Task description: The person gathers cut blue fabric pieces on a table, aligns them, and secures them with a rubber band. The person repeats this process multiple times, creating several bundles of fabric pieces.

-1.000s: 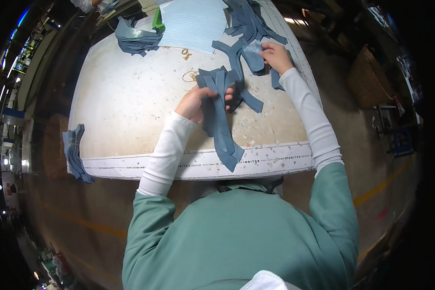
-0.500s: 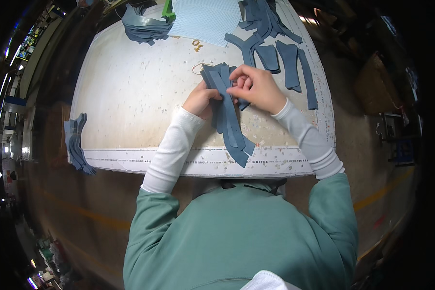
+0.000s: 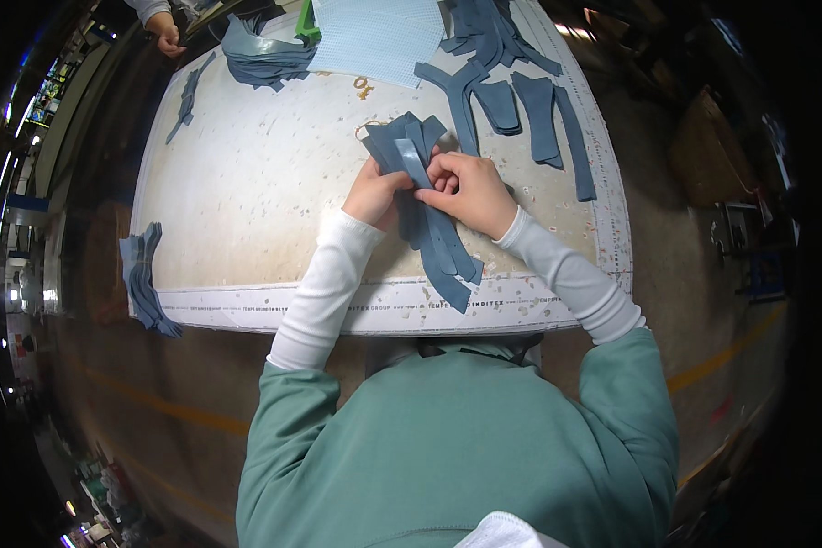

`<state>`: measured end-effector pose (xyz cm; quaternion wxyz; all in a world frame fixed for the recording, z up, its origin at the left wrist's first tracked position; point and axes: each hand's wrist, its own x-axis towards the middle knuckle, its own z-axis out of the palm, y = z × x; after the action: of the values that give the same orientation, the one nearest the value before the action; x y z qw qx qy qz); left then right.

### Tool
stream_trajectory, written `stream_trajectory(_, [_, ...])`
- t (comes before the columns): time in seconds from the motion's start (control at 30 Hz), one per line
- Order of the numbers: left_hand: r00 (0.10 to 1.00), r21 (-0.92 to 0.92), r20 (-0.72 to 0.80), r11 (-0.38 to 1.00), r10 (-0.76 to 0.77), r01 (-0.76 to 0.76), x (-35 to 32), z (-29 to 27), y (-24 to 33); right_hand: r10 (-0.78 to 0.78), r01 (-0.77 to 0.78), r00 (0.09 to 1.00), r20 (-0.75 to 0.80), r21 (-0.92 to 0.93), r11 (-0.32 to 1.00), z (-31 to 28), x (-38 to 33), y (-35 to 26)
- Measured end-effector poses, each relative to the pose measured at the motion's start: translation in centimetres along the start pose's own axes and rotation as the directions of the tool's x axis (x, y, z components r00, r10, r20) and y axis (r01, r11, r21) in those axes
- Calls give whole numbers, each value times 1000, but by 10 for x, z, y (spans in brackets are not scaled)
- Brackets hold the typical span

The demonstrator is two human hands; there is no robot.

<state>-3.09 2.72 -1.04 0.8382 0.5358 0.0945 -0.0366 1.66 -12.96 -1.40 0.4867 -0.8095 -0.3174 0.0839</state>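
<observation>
Over the front middle of the table, my left hand (image 3: 372, 194) grips a bundle of blue cut fabric pieces (image 3: 440, 245), thumb on top. The layered strips hang loosely toward the table's near edge. My right hand (image 3: 473, 192) is closed at the bundle's right side, fingers curled, with thumb and fingertips pinching at the edge of a strip. Its exact hold is partly hidden. A thin tan loop (image 3: 360, 132), like a rubber band, shows at the bundle's upper left corner.
Blue pieces (image 3: 539, 119) and a larger pile (image 3: 489, 36) lie at the far right. Another stack (image 3: 263, 57) sits beside a pale checked sheet (image 3: 379, 36). Yellow bands (image 3: 363, 88) lie nearby. A tied bundle (image 3: 142, 279) overhangs the left edge. Another person's hand (image 3: 167, 38) shows far left.
My right hand has come down and in against the bundle, whose top pieces have fanned apart. Another person's hand and a narrow blue strip now appear at the far left.
</observation>
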Motion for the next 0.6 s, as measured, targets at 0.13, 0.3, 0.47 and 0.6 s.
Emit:
stream_trajectory(0.13, [995, -19, -98, 999, -29, 27, 0, 0, 2, 129, -127, 992, 14, 304, 944, -3, 7, 6])
stream_trajectory(0.3, [983, -104, -163, 993, -78, 61, 2, -1, 1, 178, -151, 984, 12, 588, 794, 2, 9, 12])
stream_trajectory(0.47, [990, -69, -136, 997, -41, 32, 3, -1, -3, 184, -134, 983, -17, 619, 774, 9, 3, 12])
stream_trajectory(0.6, [988, -36, -152, 999, -10, 5, 2, -2, -8, 232, -167, 972, -33, 598, 784, 12, 1, 10])
